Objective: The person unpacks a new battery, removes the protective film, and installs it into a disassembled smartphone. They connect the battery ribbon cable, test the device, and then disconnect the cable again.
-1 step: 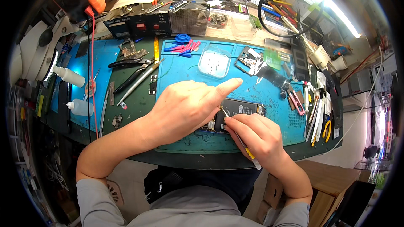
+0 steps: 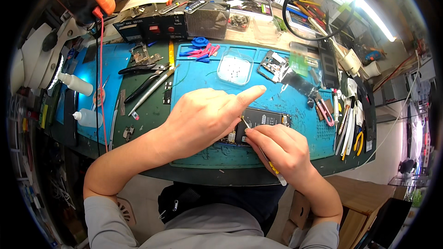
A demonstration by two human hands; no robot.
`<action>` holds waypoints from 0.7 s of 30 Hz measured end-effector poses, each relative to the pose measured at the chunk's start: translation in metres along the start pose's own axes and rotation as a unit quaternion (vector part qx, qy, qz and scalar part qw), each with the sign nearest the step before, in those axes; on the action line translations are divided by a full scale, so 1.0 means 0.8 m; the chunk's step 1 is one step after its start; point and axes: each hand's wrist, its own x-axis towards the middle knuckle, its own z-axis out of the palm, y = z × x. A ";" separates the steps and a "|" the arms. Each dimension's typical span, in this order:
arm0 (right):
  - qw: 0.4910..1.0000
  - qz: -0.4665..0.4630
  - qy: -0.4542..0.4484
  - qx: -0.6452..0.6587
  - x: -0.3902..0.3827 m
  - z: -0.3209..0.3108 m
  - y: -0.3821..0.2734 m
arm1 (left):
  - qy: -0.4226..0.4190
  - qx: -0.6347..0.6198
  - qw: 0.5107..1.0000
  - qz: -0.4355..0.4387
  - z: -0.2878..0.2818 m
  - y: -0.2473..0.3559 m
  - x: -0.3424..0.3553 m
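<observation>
An opened smartphone (image 2: 264, 119) with a black battery and bare boards lies on the blue mat (image 2: 198, 76). My right hand (image 2: 282, 150) is closed around slim tweezers (image 2: 277, 173) with a yellow patch. Their thin tip reaches the phone's inside, close to my left fingers. Over the phone's left part, my left hand (image 2: 203, 115) has one finger stretched out to the right. Its other fingers curl underneath, and whatever they grip is hidden. Beyond the hands sits a clear square dish (image 2: 235, 68) of small dark parts.
Phone parts (image 2: 273, 67) lie at the mat's far right. Pliers (image 2: 146, 68) and a silver pen-like tool (image 2: 152, 91) rest on the left. White bottles (image 2: 87, 118) stand farther left. Several hand tools (image 2: 348, 124) line the right edge. A black power unit (image 2: 157, 28) stands behind.
</observation>
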 end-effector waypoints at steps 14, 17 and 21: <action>0.997 0.057 0.039 0.031 0.000 -0.002 0.000 | -0.019 -0.036 0.999 -0.018 -0.007 -0.001 0.000; 0.990 0.096 0.088 0.050 0.002 -0.008 0.002 | -0.011 -0.012 0.999 0.030 -0.005 -0.009 0.002; 0.984 0.125 0.122 0.020 0.003 -0.015 0.004 | 0.003 -0.013 0.997 0.081 -0.002 -0.009 0.007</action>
